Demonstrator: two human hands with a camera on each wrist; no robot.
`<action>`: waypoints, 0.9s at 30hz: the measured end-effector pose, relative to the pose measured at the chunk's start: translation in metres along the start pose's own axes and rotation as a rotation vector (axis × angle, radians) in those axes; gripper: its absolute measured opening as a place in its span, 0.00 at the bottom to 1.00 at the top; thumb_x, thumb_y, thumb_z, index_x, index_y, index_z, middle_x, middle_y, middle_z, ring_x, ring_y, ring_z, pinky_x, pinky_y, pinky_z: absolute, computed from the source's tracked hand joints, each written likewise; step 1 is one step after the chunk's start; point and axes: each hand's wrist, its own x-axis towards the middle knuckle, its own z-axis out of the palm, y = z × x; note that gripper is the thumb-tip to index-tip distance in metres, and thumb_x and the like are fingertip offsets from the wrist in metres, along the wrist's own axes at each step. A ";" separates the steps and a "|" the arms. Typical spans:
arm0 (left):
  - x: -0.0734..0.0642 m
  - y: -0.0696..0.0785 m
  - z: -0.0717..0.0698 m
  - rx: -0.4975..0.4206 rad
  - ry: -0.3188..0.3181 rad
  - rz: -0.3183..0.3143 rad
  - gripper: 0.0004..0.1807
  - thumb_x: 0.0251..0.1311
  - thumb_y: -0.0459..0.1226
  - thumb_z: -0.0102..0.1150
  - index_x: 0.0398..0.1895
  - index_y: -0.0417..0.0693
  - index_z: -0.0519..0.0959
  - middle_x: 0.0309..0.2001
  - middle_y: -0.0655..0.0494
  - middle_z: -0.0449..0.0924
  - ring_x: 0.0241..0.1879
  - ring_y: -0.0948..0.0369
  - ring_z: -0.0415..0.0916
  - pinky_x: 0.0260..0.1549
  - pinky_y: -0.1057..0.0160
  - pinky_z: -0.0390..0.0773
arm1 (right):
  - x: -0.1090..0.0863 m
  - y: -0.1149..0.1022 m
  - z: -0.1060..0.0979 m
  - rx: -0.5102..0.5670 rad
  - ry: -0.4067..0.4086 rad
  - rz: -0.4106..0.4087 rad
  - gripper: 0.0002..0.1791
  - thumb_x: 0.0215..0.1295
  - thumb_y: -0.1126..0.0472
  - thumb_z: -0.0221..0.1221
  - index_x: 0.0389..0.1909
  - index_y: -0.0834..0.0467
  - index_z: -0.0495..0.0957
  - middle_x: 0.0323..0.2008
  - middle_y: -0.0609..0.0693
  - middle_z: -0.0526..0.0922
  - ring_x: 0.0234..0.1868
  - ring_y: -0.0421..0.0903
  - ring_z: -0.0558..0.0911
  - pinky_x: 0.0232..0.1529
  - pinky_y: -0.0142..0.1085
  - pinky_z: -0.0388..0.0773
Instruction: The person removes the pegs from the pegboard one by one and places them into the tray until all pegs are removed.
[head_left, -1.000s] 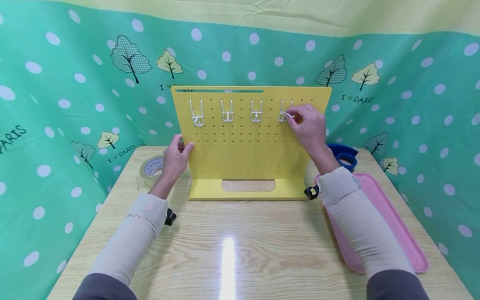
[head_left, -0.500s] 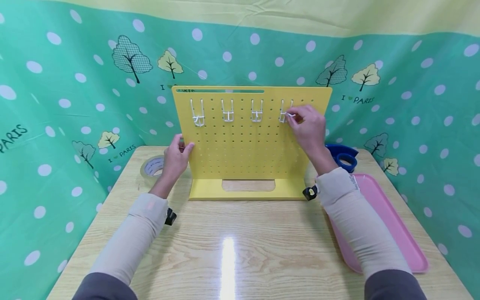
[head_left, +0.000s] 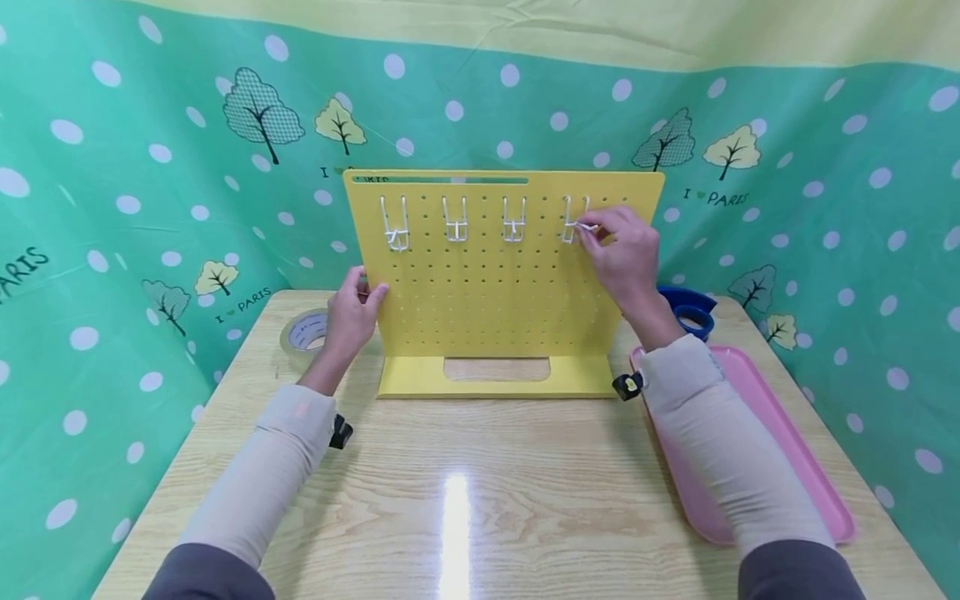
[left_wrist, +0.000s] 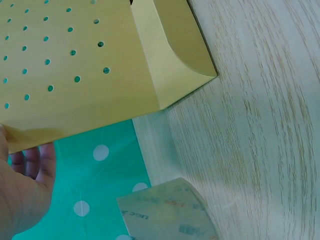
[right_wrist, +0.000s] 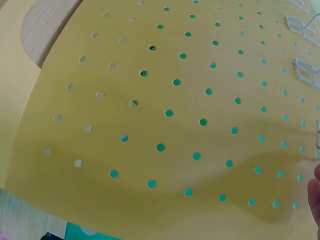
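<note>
White hook (head_left: pixel 567 219): on board (head_left: pixel 480 312), upper right, long axis upright | right hand (head_left: pixel 628 252) nearer, just right of it, fingertips pinching its prong | left hand (head_left: pixel 353 309), well apart, grips board's left edge, fingers curled | head view shows the pinch; right wrist view cuts it off

- It seems a small indoor work corner; whether in a home or an office, I cannot tell.
- A green curtain (head_left: pixel 465 87), printed with trees (head_left: pixel 258 117), hangs behind the board (head_left: pixel 480 321) and at both its sides.
- A wood-grain table (head_left: pixel 375 500) carries the board.
- Tape (head_left: pixel 303 323) lies left of the board, a tray (head_left: pixel 783 450) at front right.
</note>
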 end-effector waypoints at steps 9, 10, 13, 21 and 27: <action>0.000 0.001 0.001 -0.004 0.001 -0.001 0.19 0.76 0.47 0.52 0.61 0.47 0.70 0.45 0.43 0.80 0.42 0.51 0.77 0.39 0.57 0.79 | -0.007 0.016 -0.027 -0.002 -0.042 0.038 0.05 0.66 0.64 0.67 0.37 0.62 0.88 0.39 0.59 0.89 0.35 0.53 0.87 0.38 0.16 0.72; 0.000 0.001 0.001 -0.003 0.001 -0.001 0.19 0.76 0.47 0.53 0.61 0.47 0.70 0.45 0.43 0.80 0.42 0.51 0.77 0.39 0.57 0.79 | -0.009 0.019 -0.032 -0.014 -0.051 0.046 0.05 0.66 0.63 0.67 0.37 0.62 0.88 0.38 0.59 0.89 0.35 0.53 0.86 0.38 0.16 0.71; 0.000 0.001 0.001 -0.003 -0.001 -0.001 0.19 0.76 0.47 0.53 0.61 0.46 0.70 0.45 0.42 0.80 0.42 0.51 0.77 0.39 0.57 0.79 | -0.014 0.030 -0.046 -0.044 -0.085 0.080 0.06 0.66 0.63 0.67 0.38 0.63 0.88 0.38 0.59 0.89 0.35 0.51 0.85 0.38 0.15 0.69; 0.001 -0.001 0.001 0.003 0.004 0.009 0.19 0.76 0.47 0.53 0.61 0.47 0.70 0.46 0.41 0.81 0.42 0.50 0.78 0.39 0.58 0.79 | -0.031 0.058 -0.088 -0.171 -0.213 0.289 0.12 0.69 0.54 0.65 0.42 0.58 0.88 0.41 0.56 0.87 0.34 0.23 0.70 0.34 0.17 0.65; 0.001 -0.002 0.001 0.008 0.006 0.021 0.20 0.76 0.48 0.53 0.61 0.46 0.70 0.45 0.40 0.82 0.41 0.50 0.77 0.38 0.60 0.78 | -0.043 0.087 -0.117 -0.197 -0.321 0.396 0.16 0.71 0.50 0.62 0.44 0.59 0.86 0.43 0.57 0.84 0.33 0.23 0.70 0.27 0.18 0.66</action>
